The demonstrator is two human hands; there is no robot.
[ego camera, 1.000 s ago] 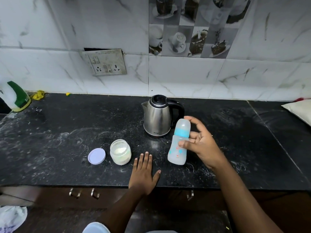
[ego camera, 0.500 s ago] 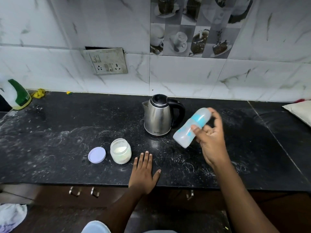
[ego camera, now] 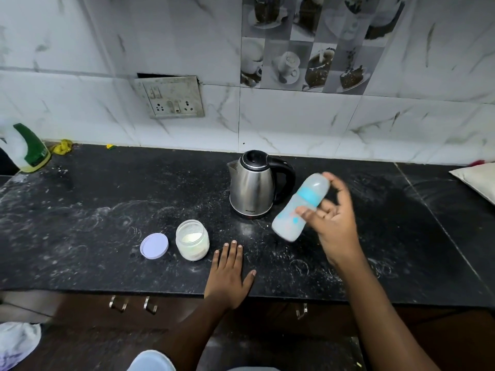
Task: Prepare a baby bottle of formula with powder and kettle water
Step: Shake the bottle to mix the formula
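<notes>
My right hand (ego camera: 332, 220) grips a capped baby bottle (ego camera: 298, 208) with a blue ring, held tilted in the air to the right of the steel kettle (ego camera: 253, 184); both bottle and hand are blurred. The kettle stands lid shut on the black counter (ego camera: 107, 210). An uncovered jar of white powder (ego camera: 192, 239) stands in front of the kettle to the left, with its pale lid (ego camera: 154, 245) lying beside it. My left hand (ego camera: 227, 274) lies flat, fingers spread, on the counter's front edge, just right of the jar.
A green-and-white spray bottle (ego camera: 25, 148) stands at the counter's far left by a yellow scrap (ego camera: 62, 146). A wall socket plate (ego camera: 170, 97) sits above the counter. A pale cushion-like object (ego camera: 476, 180) lies at the right edge. Drawer handles (ego camera: 132, 303) are below.
The bottle went from upright just above the counter to tilted with its cap up and to the right, lifted beside the kettle. My left hand stayed flat in place.
</notes>
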